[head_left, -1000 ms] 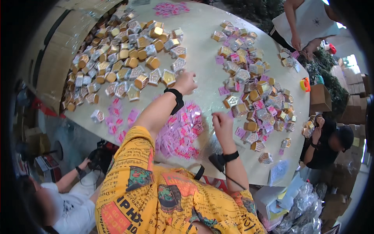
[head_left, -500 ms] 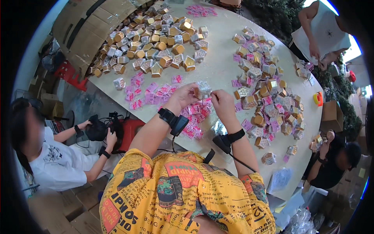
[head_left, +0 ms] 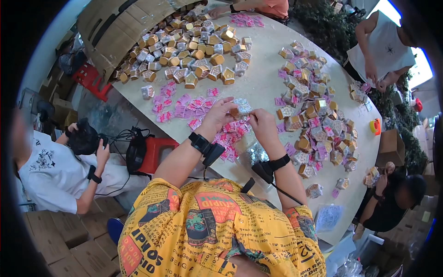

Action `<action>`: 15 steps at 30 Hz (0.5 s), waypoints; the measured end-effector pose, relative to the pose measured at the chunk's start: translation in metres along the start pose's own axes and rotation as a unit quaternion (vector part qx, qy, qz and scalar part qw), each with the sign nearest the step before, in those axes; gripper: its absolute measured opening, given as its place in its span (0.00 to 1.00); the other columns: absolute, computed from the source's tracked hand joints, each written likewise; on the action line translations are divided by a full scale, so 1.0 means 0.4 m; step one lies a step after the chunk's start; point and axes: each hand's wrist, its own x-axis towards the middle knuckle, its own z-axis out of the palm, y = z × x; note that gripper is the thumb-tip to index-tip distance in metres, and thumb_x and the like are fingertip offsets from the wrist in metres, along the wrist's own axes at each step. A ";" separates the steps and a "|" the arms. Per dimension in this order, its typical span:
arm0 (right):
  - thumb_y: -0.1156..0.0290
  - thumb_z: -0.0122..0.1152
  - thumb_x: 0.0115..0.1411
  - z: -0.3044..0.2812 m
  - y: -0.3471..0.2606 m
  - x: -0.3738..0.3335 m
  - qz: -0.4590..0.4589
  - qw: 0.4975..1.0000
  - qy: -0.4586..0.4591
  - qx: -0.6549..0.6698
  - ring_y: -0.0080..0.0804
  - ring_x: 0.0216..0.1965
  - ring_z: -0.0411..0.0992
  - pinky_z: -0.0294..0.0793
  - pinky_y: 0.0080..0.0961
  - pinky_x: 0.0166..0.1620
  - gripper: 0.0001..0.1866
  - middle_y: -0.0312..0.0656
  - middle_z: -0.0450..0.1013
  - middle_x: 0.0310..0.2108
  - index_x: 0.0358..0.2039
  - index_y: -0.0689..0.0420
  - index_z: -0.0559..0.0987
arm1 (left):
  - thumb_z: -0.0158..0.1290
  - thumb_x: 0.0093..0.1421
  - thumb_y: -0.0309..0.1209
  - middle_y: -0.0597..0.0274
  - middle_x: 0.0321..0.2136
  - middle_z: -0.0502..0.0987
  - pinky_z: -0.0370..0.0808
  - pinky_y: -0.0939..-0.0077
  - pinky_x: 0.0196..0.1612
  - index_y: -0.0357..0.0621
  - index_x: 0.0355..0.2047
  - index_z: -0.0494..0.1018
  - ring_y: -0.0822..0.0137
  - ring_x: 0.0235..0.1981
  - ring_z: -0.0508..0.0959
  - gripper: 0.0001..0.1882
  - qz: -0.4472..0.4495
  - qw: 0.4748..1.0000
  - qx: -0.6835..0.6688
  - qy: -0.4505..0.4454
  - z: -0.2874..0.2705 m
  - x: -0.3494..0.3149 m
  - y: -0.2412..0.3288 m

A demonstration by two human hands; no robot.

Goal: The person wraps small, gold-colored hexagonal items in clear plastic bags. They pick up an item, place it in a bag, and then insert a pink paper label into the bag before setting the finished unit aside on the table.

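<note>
Over the middle of the table my left hand (head_left: 218, 115) grips a small house-shaped ornament (head_left: 242, 107), gold with a whitish, glittery top. My right hand (head_left: 265, 125) is closed in a pinch at the ornament's right side; whatever its fingertips hold is too small to make out. Beneath my hands lies a heap of pink printed tags (head_left: 235, 131). More pink tags (head_left: 184, 106) are spread to the left. A clear plastic bag (head_left: 256, 154) lies close to my right wrist.
A large pile of ornaments (head_left: 194, 51) fills the far left beside a cardboard sheet (head_left: 104, 37). Tagged ornaments (head_left: 318, 115) are heaped at the right, near a tape roll (head_left: 375, 127). Co-workers surround the table; one at left handles a black device (head_left: 85, 138).
The ornament has turned slightly in my left hand, showing more gold. At the far edge a co-worker's arm has reached in. The person at left has shifted the black device leftward.
</note>
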 end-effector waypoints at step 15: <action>0.74 0.53 0.51 0.023 -0.021 0.018 0.048 0.998 -0.031 0.007 0.52 0.28 0.72 0.71 0.41 0.34 0.08 0.55 0.73 0.24 0.25 0.64 0.78 | 0.60 0.48 0.23 0.54 0.41 0.73 0.77 0.77 0.36 0.36 0.52 0.63 0.68 0.35 0.77 0.30 0.154 0.982 0.097 0.045 -0.003 -0.032 0.014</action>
